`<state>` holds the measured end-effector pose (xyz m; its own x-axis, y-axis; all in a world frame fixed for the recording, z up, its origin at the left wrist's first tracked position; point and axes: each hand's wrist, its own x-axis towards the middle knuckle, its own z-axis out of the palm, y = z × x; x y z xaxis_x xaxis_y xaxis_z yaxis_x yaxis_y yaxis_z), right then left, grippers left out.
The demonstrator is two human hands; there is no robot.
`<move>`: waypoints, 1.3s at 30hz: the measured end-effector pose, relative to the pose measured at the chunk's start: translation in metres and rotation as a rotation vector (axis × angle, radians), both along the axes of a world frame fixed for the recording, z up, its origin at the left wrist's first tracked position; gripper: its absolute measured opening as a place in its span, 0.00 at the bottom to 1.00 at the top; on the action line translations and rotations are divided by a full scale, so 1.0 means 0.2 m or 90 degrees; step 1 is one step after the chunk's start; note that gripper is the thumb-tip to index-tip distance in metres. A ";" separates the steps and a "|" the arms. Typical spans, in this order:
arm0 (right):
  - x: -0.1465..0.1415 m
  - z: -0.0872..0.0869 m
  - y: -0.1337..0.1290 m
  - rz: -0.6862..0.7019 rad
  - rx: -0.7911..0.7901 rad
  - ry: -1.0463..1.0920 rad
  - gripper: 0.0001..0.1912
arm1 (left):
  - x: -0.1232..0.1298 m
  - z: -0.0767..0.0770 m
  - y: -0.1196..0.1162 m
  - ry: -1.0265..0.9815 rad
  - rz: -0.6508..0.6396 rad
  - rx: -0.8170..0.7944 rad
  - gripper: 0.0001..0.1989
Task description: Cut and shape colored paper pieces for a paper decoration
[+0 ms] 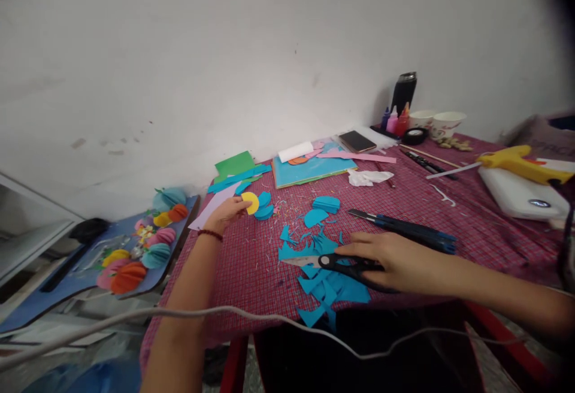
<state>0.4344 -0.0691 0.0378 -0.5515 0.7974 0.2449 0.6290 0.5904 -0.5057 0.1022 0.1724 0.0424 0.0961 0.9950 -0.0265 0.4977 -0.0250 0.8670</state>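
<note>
My left hand (pixel 228 212) pinches a round yellow paper piece (pixel 252 202) at the left of the table, beside some blue paper half-discs (pixel 264 207). In my right hand (pixel 390 260) are black-handled scissors (pixel 330 262), closed and pointing left. Their blades lie over a heap of blue paper scraps (pixel 335 288). Beyond the scissors is a small stack of blue paper pieces (pixel 326 203) with a blue half-round piece (pixel 315 218) next to it. A utility knife (pixel 375 218) lies past my right hand, with another dark blue tool partly hidden.
A white cable (pixel 269 318) crosses in front of the table. At right, a yellow glue gun (pixel 521 162) rests on a white box (pixel 512 192). Paper cups (pixel 448 122), glue bottles (pixel 402 121) and a phone (pixel 357 141) stand or lie behind. Paper pumpkins (pixel 128 276) sit on a blue board at left.
</note>
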 end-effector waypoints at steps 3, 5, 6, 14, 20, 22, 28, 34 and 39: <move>0.09 -0.02 0.01 -0.035 0.009 -0.032 0.24 | 0.02 -0.01 0.04 0.075 0.095 0.112 0.08; 0.18 -0.03 0.03 -0.088 0.022 -0.028 0.24 | 0.03 -0.04 0.04 0.103 0.158 0.193 0.09; 0.24 -0.04 0.05 -0.120 0.026 -0.030 0.25 | 0.04 -0.06 0.02 0.111 0.169 0.223 0.10; 0.64 -0.22 0.15 -0.394 0.035 -0.167 0.24 | 0.11 -0.32 -0.06 0.209 -0.066 0.324 0.21; 0.70 -0.25 0.14 -0.416 0.068 -0.223 0.21 | 0.08 -0.38 -0.02 0.347 -0.180 0.363 0.15; 0.67 -0.21 0.14 -0.419 0.096 -0.233 0.20 | 0.07 -0.37 -0.02 0.345 -0.185 0.355 0.15; 0.36 -0.05 0.18 -0.277 0.126 -0.152 0.18 | 0.07 -0.34 -0.03 0.345 -0.221 0.320 0.21; -0.08 -0.02 0.51 -0.099 0.106 -0.229 0.18 | 0.07 -0.36 -0.02 0.308 -0.206 0.327 0.16; -0.23 -0.04 0.74 -0.053 0.005 -0.423 0.28 | 0.07 -0.36 -0.03 0.271 -0.193 0.309 0.17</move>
